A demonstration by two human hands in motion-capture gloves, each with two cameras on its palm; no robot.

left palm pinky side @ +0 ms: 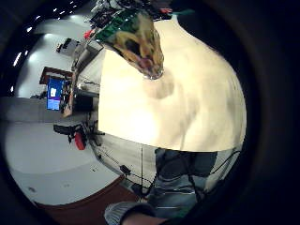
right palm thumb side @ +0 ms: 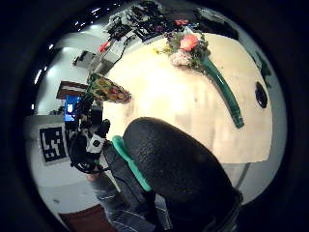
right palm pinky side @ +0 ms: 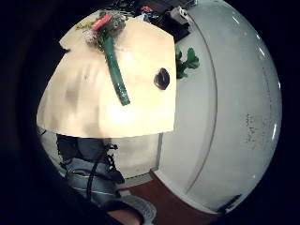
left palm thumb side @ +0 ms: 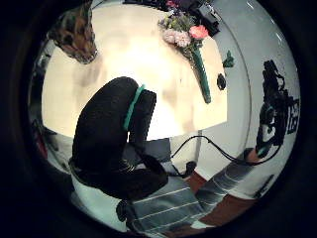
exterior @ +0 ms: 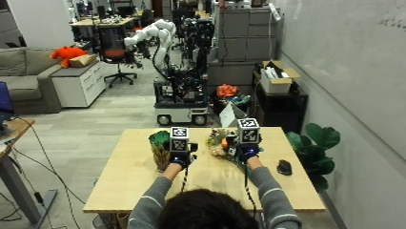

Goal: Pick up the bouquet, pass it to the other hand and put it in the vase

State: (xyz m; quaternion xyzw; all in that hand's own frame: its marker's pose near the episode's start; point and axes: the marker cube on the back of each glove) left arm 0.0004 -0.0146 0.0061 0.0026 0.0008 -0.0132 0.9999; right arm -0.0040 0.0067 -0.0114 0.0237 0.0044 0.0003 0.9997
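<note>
My left hand (exterior: 179,159) and right hand (exterior: 247,153) hung over the table (exterior: 126,183) and held nothing; I could not tell how far my fingers were spread. The bouquet (right palm thumb side: 200,60) lay flat past my right hand, the vase (exterior: 160,150) stood by my left. I should have grabbed the green stem (right palm pinky side: 115,70) low down. Only the palm views showed that stem; from above, my hand hid it.

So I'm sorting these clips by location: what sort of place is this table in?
Most likely a robotics lab in an open-plan office: a white robot arm on a wheeled cart stands behind the table, with desks and a whiteboard wall around.
</note>
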